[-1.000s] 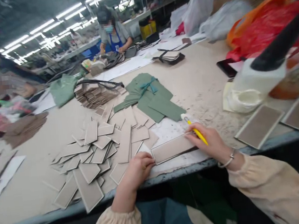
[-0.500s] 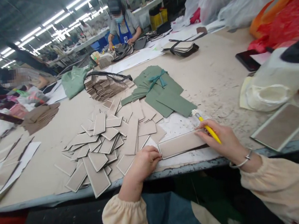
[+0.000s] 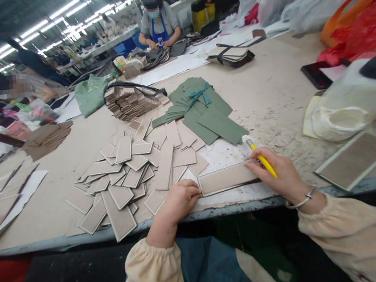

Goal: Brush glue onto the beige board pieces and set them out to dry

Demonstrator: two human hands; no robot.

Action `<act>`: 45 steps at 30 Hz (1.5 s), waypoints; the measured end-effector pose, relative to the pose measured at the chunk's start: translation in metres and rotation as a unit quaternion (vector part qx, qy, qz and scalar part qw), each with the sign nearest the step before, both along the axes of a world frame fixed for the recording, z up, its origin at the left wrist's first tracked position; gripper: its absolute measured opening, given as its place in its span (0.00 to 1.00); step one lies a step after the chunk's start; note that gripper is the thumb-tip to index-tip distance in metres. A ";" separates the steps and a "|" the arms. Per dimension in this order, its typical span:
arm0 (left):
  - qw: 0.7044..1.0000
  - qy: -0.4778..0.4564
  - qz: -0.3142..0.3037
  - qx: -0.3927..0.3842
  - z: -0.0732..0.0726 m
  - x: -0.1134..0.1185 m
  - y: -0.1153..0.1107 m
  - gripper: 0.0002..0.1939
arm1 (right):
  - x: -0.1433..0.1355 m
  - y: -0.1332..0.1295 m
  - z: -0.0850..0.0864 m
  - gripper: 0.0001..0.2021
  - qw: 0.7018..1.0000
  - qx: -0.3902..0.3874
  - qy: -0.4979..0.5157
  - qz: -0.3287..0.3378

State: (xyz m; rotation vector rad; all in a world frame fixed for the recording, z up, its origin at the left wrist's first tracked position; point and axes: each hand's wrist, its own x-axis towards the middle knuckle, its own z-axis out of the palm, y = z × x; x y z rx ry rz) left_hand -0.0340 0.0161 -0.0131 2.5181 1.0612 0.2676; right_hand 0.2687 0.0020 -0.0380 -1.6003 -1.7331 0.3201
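Note:
A long beige panel with a thin pale-and-dark edge (image 3: 226, 178) lies flat on white paper near the table's front edge. At its left end, my left hand (image 3: 184, 197) is closed, fingertips pinching the panel's corner. My right hand (image 3: 273, 168) is closed around a yellow-handled brush (image 3: 266, 162), whose whitish bristles point up and away. Its fingertips also touch the panel's right end. Left of the panel is a loose heap of beige rectangular pieces (image 3: 121, 174) with pale edges. Green pieces tied with a green strip (image 3: 205, 112) lie just beyond the panel.
A strapped bundle of beige pieces (image 3: 134, 102) stands behind the heap. At right are a cut-open white plastic jug (image 3: 347, 103), a larger edged panel (image 3: 356, 158), a dark phone (image 3: 316, 75) and a red plastic bag (image 3: 363, 26). Across the table a person (image 3: 158, 24) works.
The view has shifted slightly. Both hands keep their places at the panel's ends, and the brush stays in my right hand. The person across has moved their hands.

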 end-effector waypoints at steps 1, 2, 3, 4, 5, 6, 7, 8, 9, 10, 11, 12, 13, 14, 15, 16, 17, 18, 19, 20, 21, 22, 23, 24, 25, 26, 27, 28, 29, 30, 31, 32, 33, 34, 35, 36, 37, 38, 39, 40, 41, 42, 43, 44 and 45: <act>1.000 -0.001 -0.001 0.000 0.000 0.000 0.000 0.10 | 0.000 0.000 0.000 0.07 1.000 -0.001 0.000 0.002; 1.000 -0.001 -0.002 0.000 0.000 0.000 0.000 0.10 | 0.000 0.000 0.001 0.07 1.000 -0.003 0.001 0.004; 1.000 -0.002 -0.002 0.000 0.000 0.000 0.000 0.10 | 0.000 0.000 0.001 0.07 1.000 -0.005 0.001 0.006; 1.000 -0.001 -0.002 0.000 0.000 0.000 0.000 0.10 | 0.000 -0.001 0.001 0.07 1.000 -0.007 0.002 0.007; 1.000 -0.001 -0.002 0.000 -0.001 0.000 0.000 0.10 | 0.000 -0.001 0.001 0.07 1.000 -0.008 0.003 0.007; 1.000 -0.001 -0.002 0.002 -0.001 0.000 0.000 0.10 | -0.001 -0.001 0.001 0.07 1.000 -0.008 0.005 0.007; 1.000 -0.001 -0.002 0.004 -0.001 0.000 0.001 0.10 | -0.001 -0.001 0.001 0.07 1.000 -0.007 0.006 0.005; 1.000 0.000 -0.001 0.006 -0.001 0.000 0.001 0.10 | -0.001 -0.001 0.001 0.07 1.000 -0.007 0.007 0.004; 1.000 0.001 -0.002 0.009 -0.001 0.001 0.001 0.10 | -0.001 0.000 0.001 0.07 1.000 -0.006 0.007 0.003; 1.000 0.002 -0.003 0.011 -0.001 0.001 0.001 0.10 | -0.001 0.000 0.001 0.07 1.000 -0.007 0.006 0.003; 1.000 0.003 -0.003 0.012 -0.001 0.001 0.001 0.10 | -0.001 0.000 0.001 0.07 1.000 -0.008 0.006 0.004; 1.000 0.004 -0.003 0.012 -0.001 0.001 0.001 0.10 | -0.001 0.000 0.001 0.07 1.000 -0.009 0.007 0.005; 1.000 0.003 -0.002 0.012 -0.001 0.001 0.001 0.10 | -0.001 0.000 0.001 0.07 1.000 -0.010 0.006 0.005; 1.000 0.002 -0.003 0.011 0.000 0.001 0.000 0.10 | -0.001 0.000 0.001 0.07 1.000 -0.011 0.006 0.005; 1.000 0.002 -0.003 0.009 0.000 0.002 0.000 0.10 | -0.001 0.000 0.001 0.07 1.000 -0.011 0.006 0.005; 1.000 0.002 -0.003 0.007 0.000 0.002 0.000 0.10 | 0.000 0.000 0.000 0.07 1.000 -0.011 0.007 0.006; 1.000 0.003 -0.003 0.005 0.000 0.002 0.000 0.09 | 0.000 0.000 0.000 0.07 1.000 -0.010 0.007 0.008; 1.000 0.005 -0.003 0.002 0.000 0.002 0.000 0.09 | 0.000 0.000 0.000 0.07 1.000 -0.008 0.006 0.009; 1.000 0.006 -0.003 0.000 0.000 0.002 0.000 0.09 | 0.000 0.000 -0.001 0.07 1.000 -0.006 0.005 0.011; 1.000 0.007 -0.004 -0.001 -0.001 0.001 0.000 0.09 | 0.000 0.000 -0.001 0.08 1.000 -0.002 0.004 0.013; 1.000 0.006 -0.003 -0.001 -0.001 0.001 0.001 0.09 | 0.000 0.000 -0.001 0.08 1.000 0.002 0.001 0.014; 1.000 0.005 -0.004 -0.001 -0.002 0.001 0.001 0.09 | -0.001 0.000 -0.001 0.08 1.000 0.005 -0.003 0.015; 1.000 0.003 -0.005 -0.001 -0.002 0.001 0.001 0.09 | -0.001 0.001 -0.001 0.08 1.000 0.008 -0.005 0.015; 1.000 0.002 -0.006 -0.001 -0.003 0.000 0.001 0.09 | -0.001 0.001 -0.001 0.08 1.000 0.009 -0.008 0.016; 1.000 0.002 -0.007 -0.001 -0.003 0.000 0.000 0.09 | -0.001 0.001 -0.001 0.07 1.000 0.009 -0.009 0.017; 1.000 0.004 -0.008 0.001 -0.003 0.000 0.000 0.09 | -0.001 0.001 -0.001 0.07 1.000 0.008 -0.010 0.018; 1.000 0.008 -0.008 0.005 -0.003 0.000 0.000 0.09 | -0.001 0.001 -0.001 0.07 1.000 0.007 -0.010 0.018; 1.000 0.011 -0.009 0.012 -0.002 0.000 0.000 0.09 | -0.001 0.001 -0.001 0.07 1.000 0.006 -0.009 0.019; 1.000 0.015 -0.009 0.022 -0.002 0.000 0.001 0.09 | -0.001 0.000 -0.001 0.06 1.000 0.005 -0.008 0.020; 0.999 0.019 -0.010 0.032 -0.001 0.000 0.001 0.09 | -0.001 0.000 -0.001 0.06 1.000 0.006 -0.007 0.021; 0.999 0.023 -0.010 0.042 0.001 0.001 0.001 0.09 | 0.000 0.000 -0.002 0.06 1.000 0.007 -0.005 0.023; 0.998 0.026 -0.011 0.049 0.002 0.001 0.001 0.09 | 0.000 0.000 -0.002 0.06 1.000 0.007 -0.004 0.024; 0.998 0.030 -0.012 0.054 0.003 0.002 0.001 0.09 | 0.000 0.000 -0.002 0.06 1.000 0.005 -0.001 0.025; 0.998 0.033 -0.013 0.058 0.005 0.002 0.000 0.09 | 0.000 0.000 -0.002 0.06 1.000 0.004 0.001 0.026; 0.997 0.036 -0.014 0.060 0.006 0.003 0.000 0.09 | 0.000 0.000 -0.002 0.06 1.000 0.004 0.004 0.026; 0.997 0.038 -0.013 0.062 0.007 0.003 0.000 0.09 | -0.001 0.000 -0.002 0.06 1.000 0.004 0.006 0.026; 0.997 0.039 -0.013 0.065 0.007 0.003 0.000 0.09 | -0.001 0.000 -0.001 0.06 1.000 0.005 0.007 0.027; 0.997 0.040 -0.013 0.067 0.007 0.003 0.000 0.09 | -0.002 0.001 -0.001 0.05 1.000 0.007 0.006 0.027; 0.997 0.041 -0.013 0.069 0.007 0.003 0.000 0.09 | -0.002 0.001 -0.001 0.05 1.000 0.008 0.006 0.027; 0.996 0.042 -0.015 0.072 0.007 0.003 0.000 0.09 | -0.003 0.001 0.000 0.05 1.000 0.010 0.005 0.027; 0.996 0.044 -0.018 0.074 0.007 0.003 0.000 0.09 | -0.003 0.002 0.000 0.05 1.000 0.011 0.004 0.027; 0.996 0.046 -0.021 0.076 0.006 0.003 0.001 0.09 | -0.003 0.002 0.000 0.05 1.000 0.012 0.004 0.027; 0.996 0.048 -0.025 0.077 0.005 0.003 0.001 0.09 | -0.004 0.002 0.000 0.05 1.000 0.011 0.003 0.028; 0.995 0.050 -0.028 0.077 0.005 0.002 0.001 0.10 | -0.004 0.002 0.000 0.05 1.000 0.009 0.002 0.028; 0.995 0.053 -0.031 0.077 0.005 0.002 0.001 0.10 | -0.004 0.002 0.000 0.04 1.000 0.006 -0.001 0.028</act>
